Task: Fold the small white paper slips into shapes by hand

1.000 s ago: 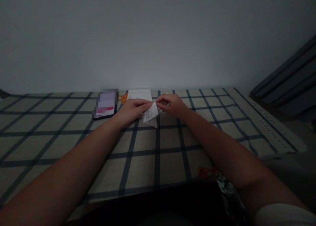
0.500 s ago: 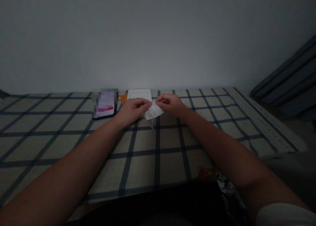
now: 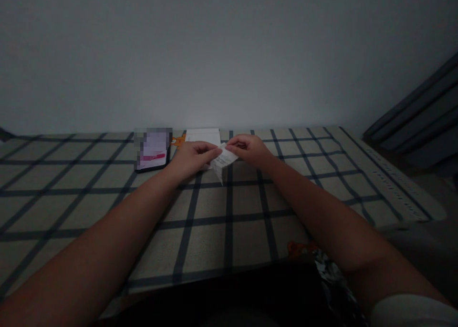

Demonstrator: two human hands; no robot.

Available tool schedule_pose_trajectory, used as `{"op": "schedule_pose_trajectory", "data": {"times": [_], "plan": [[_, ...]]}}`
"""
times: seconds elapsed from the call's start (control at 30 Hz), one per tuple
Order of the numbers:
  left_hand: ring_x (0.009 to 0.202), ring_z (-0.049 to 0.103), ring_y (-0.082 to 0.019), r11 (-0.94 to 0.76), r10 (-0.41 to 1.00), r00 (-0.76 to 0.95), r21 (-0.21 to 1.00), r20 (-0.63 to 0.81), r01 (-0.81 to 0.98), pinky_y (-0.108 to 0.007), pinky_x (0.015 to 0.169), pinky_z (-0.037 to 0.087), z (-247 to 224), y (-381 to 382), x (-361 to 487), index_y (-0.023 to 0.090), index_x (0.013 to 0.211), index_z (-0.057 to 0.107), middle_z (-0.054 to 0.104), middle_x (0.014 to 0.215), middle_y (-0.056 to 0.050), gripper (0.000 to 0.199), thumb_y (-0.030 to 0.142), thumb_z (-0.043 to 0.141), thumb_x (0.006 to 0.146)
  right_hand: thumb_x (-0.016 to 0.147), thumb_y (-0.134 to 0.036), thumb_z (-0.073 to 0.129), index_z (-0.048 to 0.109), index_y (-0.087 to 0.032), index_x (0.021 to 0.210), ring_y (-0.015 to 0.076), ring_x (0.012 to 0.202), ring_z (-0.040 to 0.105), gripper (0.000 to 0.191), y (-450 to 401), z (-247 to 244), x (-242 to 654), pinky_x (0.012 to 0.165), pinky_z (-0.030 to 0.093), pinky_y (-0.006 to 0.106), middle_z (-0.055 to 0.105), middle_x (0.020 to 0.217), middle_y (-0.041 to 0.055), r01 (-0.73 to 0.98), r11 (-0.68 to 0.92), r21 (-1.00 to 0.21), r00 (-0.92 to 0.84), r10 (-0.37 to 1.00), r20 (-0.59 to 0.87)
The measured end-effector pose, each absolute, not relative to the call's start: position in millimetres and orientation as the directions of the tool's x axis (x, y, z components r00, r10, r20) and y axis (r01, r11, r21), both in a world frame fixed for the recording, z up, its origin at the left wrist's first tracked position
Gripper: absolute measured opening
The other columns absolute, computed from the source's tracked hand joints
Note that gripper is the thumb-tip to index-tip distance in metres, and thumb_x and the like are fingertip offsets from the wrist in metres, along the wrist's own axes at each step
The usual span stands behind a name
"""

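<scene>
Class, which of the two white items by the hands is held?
The printed slip, pinched by left hand and right hand; the other, a white rectangle, lies on the cloth.

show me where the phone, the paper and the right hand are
Phone (image 3: 154,148), head view, on the lit screen
Paper (image 3: 224,159), head view, on the printed face below the fingertips
Right hand (image 3: 252,148), head view, on the back of the hand

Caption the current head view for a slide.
Left hand and right hand pinch a printed white paper over a checked tablecloth, phone at left.
</scene>
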State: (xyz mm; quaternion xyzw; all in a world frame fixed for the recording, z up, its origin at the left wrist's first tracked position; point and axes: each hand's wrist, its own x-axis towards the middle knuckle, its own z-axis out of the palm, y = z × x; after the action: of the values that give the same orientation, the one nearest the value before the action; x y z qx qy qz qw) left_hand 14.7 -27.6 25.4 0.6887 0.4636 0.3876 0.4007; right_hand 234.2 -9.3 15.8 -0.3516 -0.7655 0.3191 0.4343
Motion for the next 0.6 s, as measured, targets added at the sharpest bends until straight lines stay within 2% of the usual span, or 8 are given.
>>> {"op": "schedule_pose_trajectory", "data": {"times": [0.1,0.27,0.4,0.6], "plan": [[0.058,0.059,-0.015,-0.2,0.949,0.297,0.93,0.106,0.309,-0.025,0.052,0.041,24.2,-27.1,14.2,0.016,0.083,0.082,0.074,0.071,-0.007,0.039,0.054,0.081,0.076,0.083,-0.041,0.069,0.072,-0.016,0.085,0.0148,0.074,0.061,0.026,-8.3,16.6,235.4,0.07,0.048,0.028,0.071,0.082,0.0038,0.267,0.541,-0.798,-0.367,0.823,0.435],[0.069,0.066,-0.019,-0.28,0.947,0.244,0.905,0.206,0.321,-0.028,0.061,0.048,26.7,-25.9,12.9,0.018,0.081,0.082,0.078,0.08,-0.008,0.032,0.049,0.081,0.076,0.082,-0.05,0.07,0.07,-0.015,0.088,0.0143,0.073,0.059,0.036,-6.1,16.1,237.3,0.066,0.046,0.027,0.069,0.081,0.0037,0.244,0.448,-0.86,-0.429,0.845,0.319],[0.074,0.067,-0.02,-0.34,0.934,0.235,0.873,0.269,0.349,-0.029,0.066,0.049,31.7,-27.7,13.6,0.019,0.079,0.082,0.078,0.081,-0.008,0.027,0.046,0.079,0.076,0.083,-0.054,0.069,0.069,-0.013,0.083,0.0138,0.069,0.056,0.04,-7.2,17.7,239.1,0.062,0.042,0.027,0.064,0.073,0.0028,0.299,0.432,-0.851,-0.436,0.855,0.281],[0.058,0.056,-0.013,-0.129,0.968,0.239,0.963,0.071,0.236,-0.025,0.052,0.039,28.6,-28.9,13.7,0.017,0.079,0.076,0.07,0.071,-0.004,0.032,0.048,0.083,0.071,0.083,-0.051,0.069,0.069,-0.013,0.081,0.0133,0.068,0.056,0.038,-8.6,19.0,238.0,0.062,0.042,0.026,0.064,0.071,0.0025,0.31,0.457,-0.834,-0.422,0.852,0.31]]}}
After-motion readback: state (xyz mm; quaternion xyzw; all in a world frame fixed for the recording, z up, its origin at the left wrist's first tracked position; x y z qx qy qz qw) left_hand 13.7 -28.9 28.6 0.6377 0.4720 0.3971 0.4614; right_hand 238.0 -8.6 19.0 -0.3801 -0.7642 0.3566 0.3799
